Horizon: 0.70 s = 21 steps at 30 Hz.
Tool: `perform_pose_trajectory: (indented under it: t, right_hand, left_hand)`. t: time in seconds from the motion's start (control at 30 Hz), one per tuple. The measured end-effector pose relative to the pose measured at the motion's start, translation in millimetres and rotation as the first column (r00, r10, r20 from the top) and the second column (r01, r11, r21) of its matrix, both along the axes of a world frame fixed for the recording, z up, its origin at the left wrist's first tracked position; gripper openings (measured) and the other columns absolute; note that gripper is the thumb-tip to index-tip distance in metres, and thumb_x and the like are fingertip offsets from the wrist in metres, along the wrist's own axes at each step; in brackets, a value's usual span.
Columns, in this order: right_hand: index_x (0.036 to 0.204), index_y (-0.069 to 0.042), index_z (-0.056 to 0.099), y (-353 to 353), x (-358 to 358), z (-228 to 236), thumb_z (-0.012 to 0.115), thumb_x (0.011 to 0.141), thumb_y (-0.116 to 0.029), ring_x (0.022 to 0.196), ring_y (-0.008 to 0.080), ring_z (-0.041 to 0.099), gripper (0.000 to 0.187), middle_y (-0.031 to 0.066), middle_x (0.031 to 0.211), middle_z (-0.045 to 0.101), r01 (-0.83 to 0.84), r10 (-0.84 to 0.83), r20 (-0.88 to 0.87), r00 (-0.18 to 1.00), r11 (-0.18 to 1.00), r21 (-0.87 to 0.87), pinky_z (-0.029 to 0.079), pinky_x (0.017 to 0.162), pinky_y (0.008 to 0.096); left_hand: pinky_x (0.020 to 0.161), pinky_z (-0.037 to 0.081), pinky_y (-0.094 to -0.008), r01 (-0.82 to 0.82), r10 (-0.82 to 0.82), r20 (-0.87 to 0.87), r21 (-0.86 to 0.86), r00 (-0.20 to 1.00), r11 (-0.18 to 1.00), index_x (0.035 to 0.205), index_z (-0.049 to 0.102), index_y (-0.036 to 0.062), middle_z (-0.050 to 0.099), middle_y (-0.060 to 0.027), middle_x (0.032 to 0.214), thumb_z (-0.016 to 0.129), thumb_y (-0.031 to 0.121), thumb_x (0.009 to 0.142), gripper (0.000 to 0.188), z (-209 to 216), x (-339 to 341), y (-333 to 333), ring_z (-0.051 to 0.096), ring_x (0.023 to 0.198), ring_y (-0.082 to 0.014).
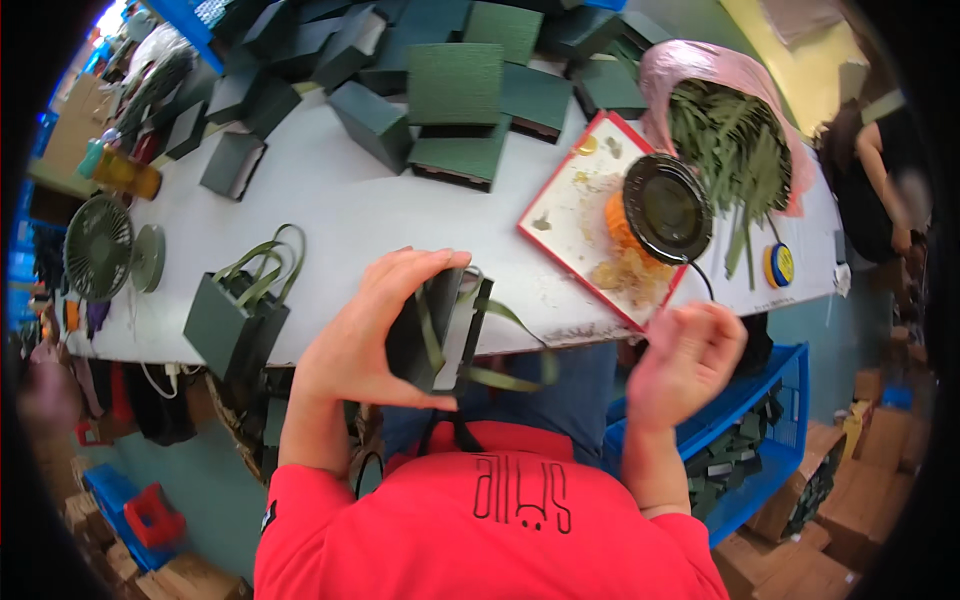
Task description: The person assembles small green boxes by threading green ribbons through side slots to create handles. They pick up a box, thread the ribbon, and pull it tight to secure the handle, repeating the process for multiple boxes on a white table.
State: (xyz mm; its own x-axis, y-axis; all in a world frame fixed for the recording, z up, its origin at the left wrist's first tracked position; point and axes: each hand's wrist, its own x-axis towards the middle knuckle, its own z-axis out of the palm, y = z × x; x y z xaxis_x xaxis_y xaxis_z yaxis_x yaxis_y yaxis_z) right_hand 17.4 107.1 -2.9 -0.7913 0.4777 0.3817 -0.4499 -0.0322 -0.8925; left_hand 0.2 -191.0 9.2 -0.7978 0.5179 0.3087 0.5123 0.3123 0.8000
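Note:
My left hand (365, 325) grips a small dark green gift bag (415, 335) by its sides, thumb below and fingers above. The bag is tipped so its pale inner edge shows, and green ribbon handles (520, 375) loop out to the right. My right hand (690, 355) is closed, slightly blurred, just off the table edge below an orange pot with a black rim (668, 208). Whether its curled fingers hold anything is hidden. Another green bag with ribbon handles (235, 315) stands at the table's front edge, left of my left hand.
The pot sits on a stained red-edged board (560, 205). Behind it, a pink bag (690, 60) holds many green ribbons (735, 130). Green boxes (455, 85) pile up at the back. A fan (100, 248) stands at left; a round tin (778, 265) at right; a blue crate (795, 400) below.

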Motion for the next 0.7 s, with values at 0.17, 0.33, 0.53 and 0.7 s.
perform_pose_trajectory:
  t: [0.17,0.33,0.53,0.7]
  right_hand:
    - [0.098,-0.004,0.056,47,11,-5,0.044,0.109,-0.023,0.042,0.0096,0.03,0.025,-0.0034,0.055,0.034,-0.182,0.181,-0.037,0.983,0.983,0.001,0.029,0.042,0.0246]
    - [0.104,0.0,0.06,13,6,-16,0.051,0.104,-0.007,0.06,0.0136,0.055,0.011,0.0093,0.081,0.06,-0.031,0.046,-0.036,0.998,0.938,0.346,0.048,0.058,0.0253]
    - [0.111,0.003,0.062,6,27,-22,0.056,0.097,0.007,0.066,0.0147,0.062,0.016,0.0158,0.101,0.065,-0.4,0.361,0.2,0.911,0.892,0.213,0.052,0.061,0.0252]
    - [0.103,0.001,0.066,-7,32,-19,0.06,0.098,-0.005,0.056,0.01,0.059,0.01,0.0071,0.071,0.064,-0.584,0.484,0.364,0.796,0.773,0.249,0.046,0.053,0.0224]
  left_hand:
    - [0.114,0.027,-0.0573,-0.279,0.233,-0.164,-0.372,0.959,0.885,0.139,0.053,0.0125,0.049,-0.0123,0.145,0.091,0.034,0.058,0.092,10,-3,-7,0.047,0.131,-0.0351]
    - [0.114,0.02,-0.0676,-0.543,0.455,-0.31,-0.604,0.835,0.584,0.138,0.055,0.0172,0.049,-0.0116,0.142,0.087,0.04,0.065,0.082,2,-2,-24,0.047,0.13,-0.0332]
    - [0.117,0.018,-0.0643,-0.582,0.6,-0.192,-0.583,0.777,0.567,0.147,0.044,0.0147,0.049,-0.0122,0.144,0.09,0.037,0.062,0.1,7,-2,-49,0.044,0.135,-0.0329]
    - [0.116,0.031,-0.0431,-0.515,0.513,-0.094,-0.308,0.853,0.8,0.146,0.041,0.0071,0.046,-0.0155,0.144,0.092,0.028,0.059,0.103,9,6,-50,0.043,0.134,-0.0356]
